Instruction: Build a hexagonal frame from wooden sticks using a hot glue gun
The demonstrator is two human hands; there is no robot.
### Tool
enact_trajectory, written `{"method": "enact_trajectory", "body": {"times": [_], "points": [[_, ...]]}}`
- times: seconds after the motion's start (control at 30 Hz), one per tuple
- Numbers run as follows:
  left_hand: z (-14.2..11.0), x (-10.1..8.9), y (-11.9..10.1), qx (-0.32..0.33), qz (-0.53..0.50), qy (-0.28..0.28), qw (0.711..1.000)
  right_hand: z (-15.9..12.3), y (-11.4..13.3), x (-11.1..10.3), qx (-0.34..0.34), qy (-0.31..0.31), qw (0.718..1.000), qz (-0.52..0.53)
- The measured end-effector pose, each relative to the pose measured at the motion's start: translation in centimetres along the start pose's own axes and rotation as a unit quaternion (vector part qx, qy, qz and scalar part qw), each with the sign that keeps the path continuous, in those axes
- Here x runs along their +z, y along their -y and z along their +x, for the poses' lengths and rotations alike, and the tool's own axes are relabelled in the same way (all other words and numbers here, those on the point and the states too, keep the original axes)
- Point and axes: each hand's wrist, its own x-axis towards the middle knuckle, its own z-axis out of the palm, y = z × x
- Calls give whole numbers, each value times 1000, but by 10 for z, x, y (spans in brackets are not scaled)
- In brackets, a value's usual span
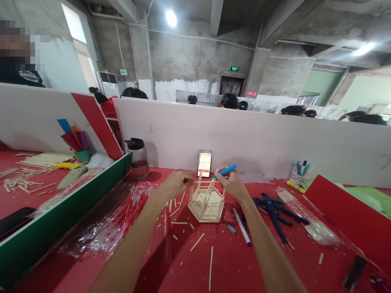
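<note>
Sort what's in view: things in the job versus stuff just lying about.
In the job, apparently:
wooden-stick frame
thin stick in left hand
blue pen in right hand
probably the loose sticks

Lying about, seemingly:
dark-lidded jug
propped-up phone
cup of pens

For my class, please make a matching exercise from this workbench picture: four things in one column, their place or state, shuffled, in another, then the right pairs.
Things
1. Blue pen
2. Phone
3. Jug
4. Stick model

Place or state
A. Topped with a black lid
B. Six-sided base, on the red tabletop
C. Held in the right hand
D. Upright, screen lit

Right pairs: 1-C, 2-D, 3-A, 4-B
</note>
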Motion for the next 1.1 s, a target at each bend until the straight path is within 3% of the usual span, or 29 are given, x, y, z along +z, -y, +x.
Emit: {"method": "enact_trajectory", "body": {"times": [0.27,1.1], "points": [[1,1,2,-8,-6,5,1000,2,-8,0,-2,4,998,-56],[1,1,2,-6,-7,1,1000,2,-6,1,-15,9,996,-91]]}}
